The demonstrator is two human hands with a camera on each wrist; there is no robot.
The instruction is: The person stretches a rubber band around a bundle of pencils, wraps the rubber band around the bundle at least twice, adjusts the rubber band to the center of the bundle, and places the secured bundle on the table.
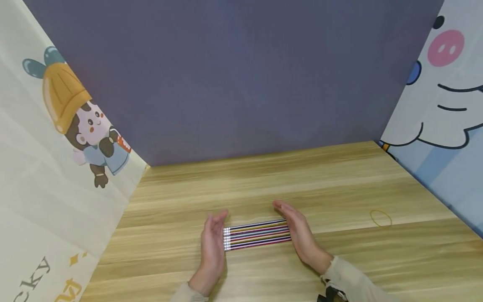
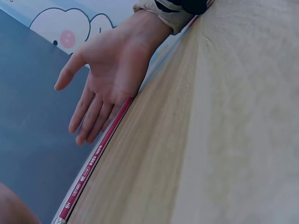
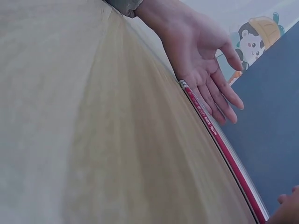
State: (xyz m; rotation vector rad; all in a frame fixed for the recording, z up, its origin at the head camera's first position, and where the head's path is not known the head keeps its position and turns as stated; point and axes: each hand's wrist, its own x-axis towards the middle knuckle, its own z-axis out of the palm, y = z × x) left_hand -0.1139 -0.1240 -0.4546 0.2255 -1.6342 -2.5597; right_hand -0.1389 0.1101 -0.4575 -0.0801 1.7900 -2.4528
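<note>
A flat row of several striped pencils (image 1: 258, 235) lies side by side on the wooden table, their metal ferrule ends lined up at the left. My left hand (image 1: 213, 245) stands on edge, palm against those ends, fingers straight. At the opposite ends my right hand (image 1: 303, 238) presses with its palm side, also with straight fingers; it hides the pencils' right tips. In the left wrist view, a red pencil (image 2: 88, 168) printed "HB" is nearest, and the right palm faces it. The right wrist view shows the same red pencil (image 3: 219, 140) reaching the left palm.
A yellow rubber band (image 1: 381, 218) lies on the table (image 1: 339, 184) to the right. A dark grey panel (image 1: 241, 84) rises at the back. Printed cartoon sheets stand along the left (image 1: 37, 167) and right (image 1: 453, 167) sides.
</note>
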